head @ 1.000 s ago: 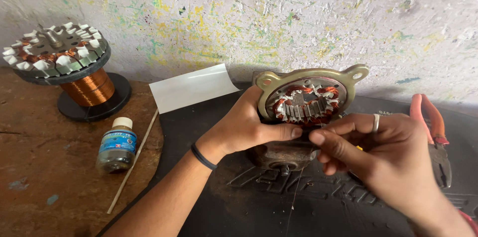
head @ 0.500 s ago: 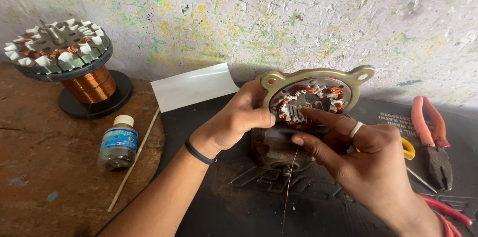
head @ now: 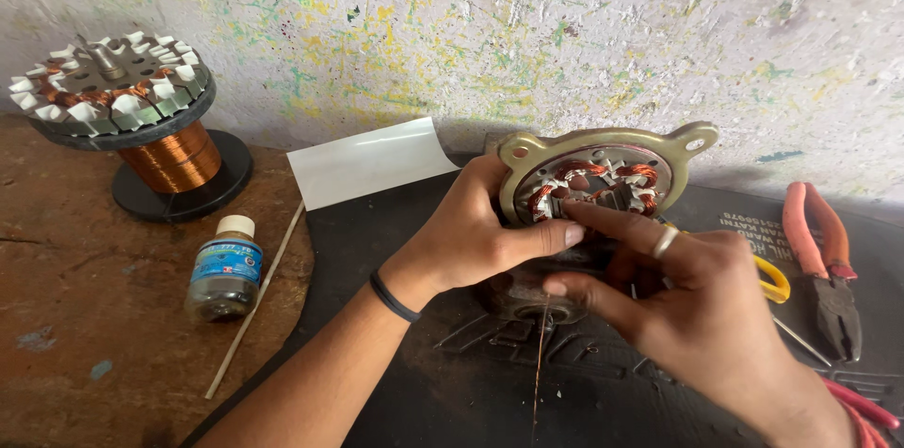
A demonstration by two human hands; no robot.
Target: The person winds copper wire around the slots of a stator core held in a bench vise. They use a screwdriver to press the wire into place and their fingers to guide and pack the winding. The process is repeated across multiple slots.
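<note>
Stator (head: 603, 180): lower half hidden behind left hand (head: 471, 236) and right hand (head: 697, 307).
Yellow-handled tool (head: 774, 280): mostly hidden behind right hand; kind unclear.
Copper wire (head: 539, 363): cut off by bottom edge.
Red handles (head: 862, 406): cut off at right corner.
Bottle (head: 222, 269): label print too small to tell.

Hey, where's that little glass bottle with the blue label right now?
In the head view the small bottle stands on the brown tabletop at the left, just below the copper wire spool and beside the thin wooden stick, left of the left hand.
</note>
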